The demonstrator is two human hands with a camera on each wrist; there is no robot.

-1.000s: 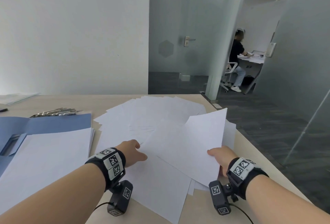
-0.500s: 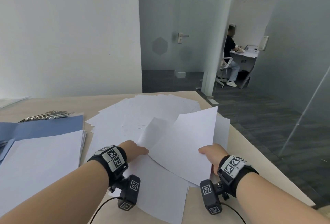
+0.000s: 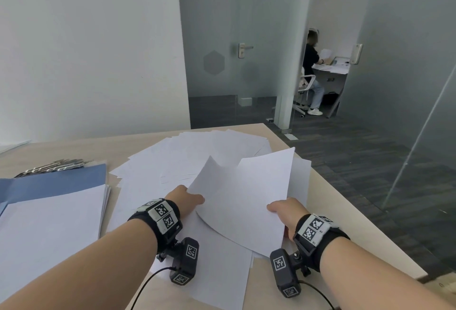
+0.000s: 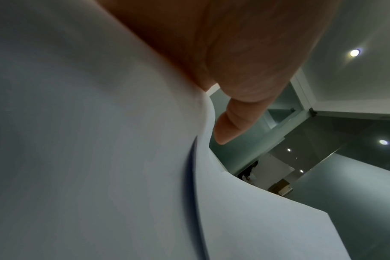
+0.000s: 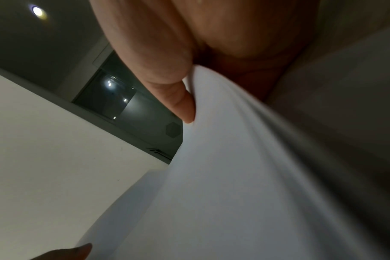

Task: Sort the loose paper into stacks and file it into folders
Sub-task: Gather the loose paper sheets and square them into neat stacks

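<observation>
Bowing higher than before, sheet (image 3: 243, 201) held by both hands.

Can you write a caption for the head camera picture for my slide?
Both hands, left hand and right hand, lift white sheets off the loose paper pile.

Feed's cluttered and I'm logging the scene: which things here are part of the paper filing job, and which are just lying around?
Part of the job:
- lifted sheets, held by left hand and right hand
- loose paper spread
- neat stack
- blue folder

Lying about:
- metal clips, purpose unclear
- papers at far left edge
</observation>
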